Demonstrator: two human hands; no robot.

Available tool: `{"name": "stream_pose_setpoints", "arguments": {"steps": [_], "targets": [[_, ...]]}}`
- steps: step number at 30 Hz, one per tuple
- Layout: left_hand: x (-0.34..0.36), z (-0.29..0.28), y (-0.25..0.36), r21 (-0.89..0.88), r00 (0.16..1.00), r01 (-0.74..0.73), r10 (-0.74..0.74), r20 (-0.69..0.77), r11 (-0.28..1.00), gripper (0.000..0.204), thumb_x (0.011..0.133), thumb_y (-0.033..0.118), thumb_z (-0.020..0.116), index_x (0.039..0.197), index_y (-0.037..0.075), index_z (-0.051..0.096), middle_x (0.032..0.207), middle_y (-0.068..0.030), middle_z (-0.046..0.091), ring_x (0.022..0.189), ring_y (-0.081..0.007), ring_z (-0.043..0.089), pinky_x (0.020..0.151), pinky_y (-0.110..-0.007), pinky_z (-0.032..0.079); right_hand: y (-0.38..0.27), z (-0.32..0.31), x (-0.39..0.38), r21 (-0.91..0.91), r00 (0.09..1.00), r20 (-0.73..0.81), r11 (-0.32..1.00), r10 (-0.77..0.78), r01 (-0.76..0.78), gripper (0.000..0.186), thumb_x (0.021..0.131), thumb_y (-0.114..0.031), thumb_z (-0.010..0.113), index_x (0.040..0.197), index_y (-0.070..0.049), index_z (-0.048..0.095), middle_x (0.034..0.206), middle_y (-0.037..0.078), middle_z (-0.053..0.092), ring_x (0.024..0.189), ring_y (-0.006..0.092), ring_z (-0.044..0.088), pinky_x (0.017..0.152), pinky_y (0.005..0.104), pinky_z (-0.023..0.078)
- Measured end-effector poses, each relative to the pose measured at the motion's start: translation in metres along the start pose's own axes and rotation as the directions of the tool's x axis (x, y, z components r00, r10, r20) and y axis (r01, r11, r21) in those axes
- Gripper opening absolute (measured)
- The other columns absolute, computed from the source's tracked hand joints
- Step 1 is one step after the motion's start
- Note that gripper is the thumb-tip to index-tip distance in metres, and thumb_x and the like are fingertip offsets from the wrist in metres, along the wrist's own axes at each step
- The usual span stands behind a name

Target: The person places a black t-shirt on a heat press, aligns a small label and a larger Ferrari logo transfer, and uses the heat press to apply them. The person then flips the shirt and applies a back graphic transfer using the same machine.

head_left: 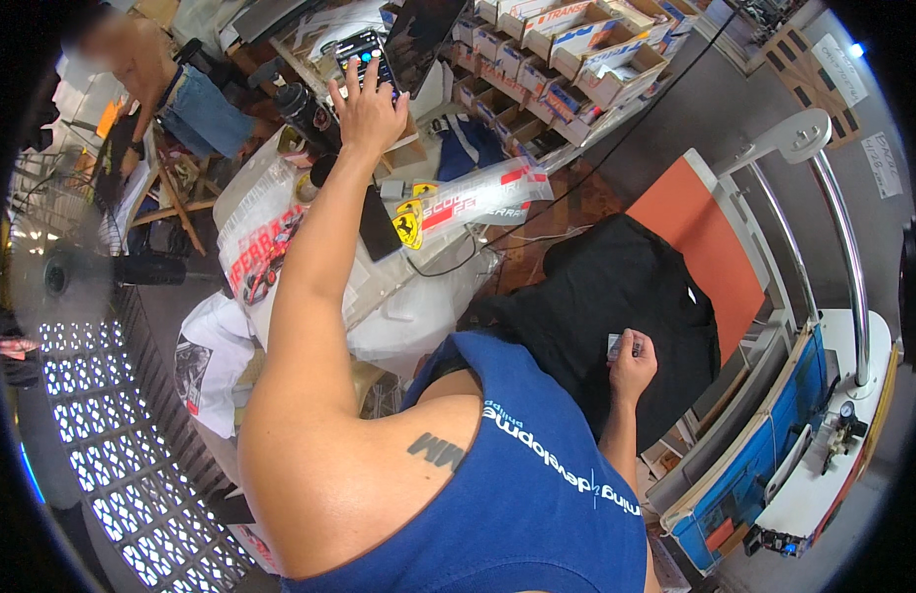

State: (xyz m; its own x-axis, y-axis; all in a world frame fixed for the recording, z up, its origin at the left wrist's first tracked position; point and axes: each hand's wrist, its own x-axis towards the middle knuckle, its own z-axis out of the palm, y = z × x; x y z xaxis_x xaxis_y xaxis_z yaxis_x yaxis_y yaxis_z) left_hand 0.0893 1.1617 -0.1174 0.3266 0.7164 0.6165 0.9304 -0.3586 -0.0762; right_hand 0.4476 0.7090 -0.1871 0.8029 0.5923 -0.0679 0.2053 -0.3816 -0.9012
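Note:
My left hand (367,117) reaches to the upper middle, fingers apart over the lit screen of a phone (352,47) beside a dark bottle (305,117). My right hand (631,364) is closed on a small clear packet (614,348) above black fabric (616,277), which lies over part of the orange platen (715,247) of a press at the right. Printed red, white and yellow transfer sheets (478,203) lie on the cluttered table below the phone. A black pad or device (379,227) is partly hidden by my left forearm.
Tiered cardboard bins (567,54) fill the top. Chrome press arms (853,257) stand at the right; a cable crosses the table. A shirtless person (156,89) in denim shorts stands at upper left, near a fan (72,272). White printed fabric (211,366) hangs at the left.

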Motion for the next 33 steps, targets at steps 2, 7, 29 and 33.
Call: {"name": "stream_pose_setpoints", "arguments": {"steps": [2, 7, 29, 33], "targets": [[0.007, 0.004, -0.001, 0.007, 1.0, 0.01, -0.01, 0.007, 1.0, 0.035, 0.098, 0.04, 0.066, 0.093, 0.007, 0.076, 0.16, -0.0128, 0.048, 0.156, -0.0378, 0.026, 0.118, -0.074, 0.019, 0.0, 0.0, 0.0, 0.004, 1.0, -0.002, 1.0, 0.008, -0.008, 0.023, 0.103, -0.022, 0.07, 0.096, -0.001, 0.073, 0.07, 0.002, 0.068, 0.054, 0.0086, 0.061, 0.049, 0.0251, 0.046], [0.012, 0.009, 0.0, 0.022, 1.0, 0.014, -0.014, 0.026, 1.0, 0.034, 0.098, 0.04, 0.067, 0.092, 0.007, 0.076, 0.16, -0.0124, 0.049, 0.157, -0.0379, 0.026, 0.119, -0.074, 0.017, -0.002, 0.0, -0.001, 0.029, 0.999, 0.006, 0.999, 0.037, -0.038, 0.022, 0.103, -0.021, 0.07, 0.096, 0.0, 0.073, 0.069, 0.002, 0.067, 0.054, 0.0083, 0.061, 0.049, 0.0254, 0.047], [0.022, -0.012, -0.016, -0.229, 0.997, 0.077, -0.071, 0.035, 0.97, 0.025, 0.096, 0.029, 0.07, 0.093, 0.004, 0.069, 0.142, -0.0198, 0.056, 0.095, -0.0433, 0.072, 0.081, -0.054, 0.059, -0.007, 0.003, -0.003, -0.05, 0.999, -0.036, 0.999, -0.002, 0.0, 0.022, 0.103, -0.021, 0.069, 0.096, 0.0, 0.073, 0.07, 0.003, 0.068, 0.057, 0.0089, 0.061, 0.052, 0.0269, 0.048], [0.031, -0.008, -0.015, -0.206, 0.996, 0.077, -0.064, 0.069, 0.976, 0.027, 0.096, 0.03, 0.068, 0.1, 0.004, 0.068, 0.153, -0.0225, 0.049, 0.095, -0.0426, 0.074, 0.081, -0.055, 0.06, -0.01, 0.003, -0.005, -0.012, 0.999, -0.036, 1.0, 0.006, -0.007, 0.021, 0.103, -0.02, 0.069, 0.096, -0.001, 0.073, 0.07, 0.002, 0.067, 0.055, 0.0074, 0.06, 0.049, 0.0253, 0.046]]}}
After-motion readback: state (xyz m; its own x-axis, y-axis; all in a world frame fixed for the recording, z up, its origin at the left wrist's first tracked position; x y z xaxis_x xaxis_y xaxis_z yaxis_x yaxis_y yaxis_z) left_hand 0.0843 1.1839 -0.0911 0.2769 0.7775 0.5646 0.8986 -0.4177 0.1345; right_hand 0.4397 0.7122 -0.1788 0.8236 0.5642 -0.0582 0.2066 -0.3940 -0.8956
